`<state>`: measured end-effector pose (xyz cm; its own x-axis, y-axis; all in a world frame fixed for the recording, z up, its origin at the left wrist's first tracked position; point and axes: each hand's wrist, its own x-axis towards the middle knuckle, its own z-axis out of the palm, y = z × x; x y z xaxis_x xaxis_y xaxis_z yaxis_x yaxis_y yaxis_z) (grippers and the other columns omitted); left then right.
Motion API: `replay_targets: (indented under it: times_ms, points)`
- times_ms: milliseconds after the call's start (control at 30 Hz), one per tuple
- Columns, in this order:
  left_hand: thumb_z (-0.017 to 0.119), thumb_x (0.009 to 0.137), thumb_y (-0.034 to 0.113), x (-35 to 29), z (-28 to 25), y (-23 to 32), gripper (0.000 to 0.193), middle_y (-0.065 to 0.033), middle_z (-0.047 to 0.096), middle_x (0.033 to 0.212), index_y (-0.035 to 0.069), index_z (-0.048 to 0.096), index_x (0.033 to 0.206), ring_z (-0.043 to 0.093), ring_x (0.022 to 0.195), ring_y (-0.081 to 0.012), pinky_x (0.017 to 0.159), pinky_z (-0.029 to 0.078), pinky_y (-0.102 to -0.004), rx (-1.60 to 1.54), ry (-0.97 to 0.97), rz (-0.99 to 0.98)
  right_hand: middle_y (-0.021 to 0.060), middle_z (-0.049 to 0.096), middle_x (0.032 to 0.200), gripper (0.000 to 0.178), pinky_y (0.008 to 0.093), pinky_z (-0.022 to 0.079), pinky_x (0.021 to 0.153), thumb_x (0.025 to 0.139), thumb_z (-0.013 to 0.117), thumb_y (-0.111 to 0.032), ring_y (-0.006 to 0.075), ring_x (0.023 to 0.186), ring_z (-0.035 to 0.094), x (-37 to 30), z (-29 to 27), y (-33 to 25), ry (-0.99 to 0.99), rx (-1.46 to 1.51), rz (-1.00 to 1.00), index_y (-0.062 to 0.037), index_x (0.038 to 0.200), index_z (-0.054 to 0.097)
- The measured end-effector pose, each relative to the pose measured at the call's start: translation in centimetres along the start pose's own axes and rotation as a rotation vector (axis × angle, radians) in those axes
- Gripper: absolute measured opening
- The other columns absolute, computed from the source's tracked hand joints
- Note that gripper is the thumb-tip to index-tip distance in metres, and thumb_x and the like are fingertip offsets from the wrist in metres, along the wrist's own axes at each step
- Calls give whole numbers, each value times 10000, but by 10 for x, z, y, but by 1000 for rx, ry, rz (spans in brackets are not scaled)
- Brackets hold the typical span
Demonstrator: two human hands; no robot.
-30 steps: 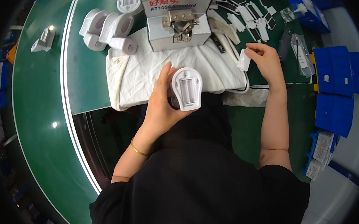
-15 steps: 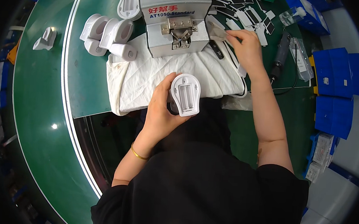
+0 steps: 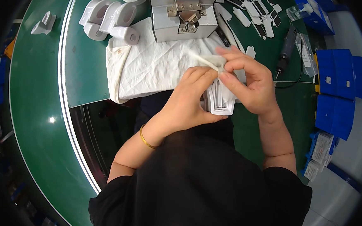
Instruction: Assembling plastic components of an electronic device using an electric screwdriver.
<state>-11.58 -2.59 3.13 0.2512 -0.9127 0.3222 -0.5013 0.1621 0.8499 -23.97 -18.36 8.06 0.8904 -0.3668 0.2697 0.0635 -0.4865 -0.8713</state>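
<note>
My left hand (image 3: 188,99) is wrapped round a white plastic housing (image 3: 221,111) with an open battery compartment showing metal contacts. Pinched in my right hand (image 3: 252,82) is a thin, translucent whitish piece, which looks like a small plastic bag (image 3: 212,60); motion blurs its edge. It hangs over the upper part of the housing and hides that end. The fingertips of both hands almost meet there. Below them a white cloth (image 3: 150,69) covers the table's front edge.
A silver metal machine (image 3: 184,20) stands on the cloth. Several white plastic housings (image 3: 114,20) lie left of it. Loose white and black parts (image 3: 257,14) are strewn at the back right, near a corded electric screwdriver (image 3: 286,53). Blue bins (image 3: 337,73) line the right side.
My right hand has come down from beside the machine with the translucent piece, to the housing. My left hand has moved right and turned the housing. The view has shifted slightly.
</note>
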Motion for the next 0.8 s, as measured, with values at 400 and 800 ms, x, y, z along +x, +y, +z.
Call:
replay_targets:
  times_ms: [400,800]
  points:
    - [911,568,100,-35,3,-20,982,-177,535,1302,-19,418,1409,487,1207,-372,1012,427,-437,256,319,-74,107,590,926,197,340,503,665,813,731,5,240,737,611,-36,35,-15,-139,-505,-23,-12,1008,708]
    - [906,558,119,-34,6,-33,968,-161,542,1264,0,434,1394,477,1124,-358,966,402,-437,228,341,15,111,592,923,274,351,507,648,759,706,50,277,757,615,-38,50,-29,-140,-786,-66,-15,1025,709]
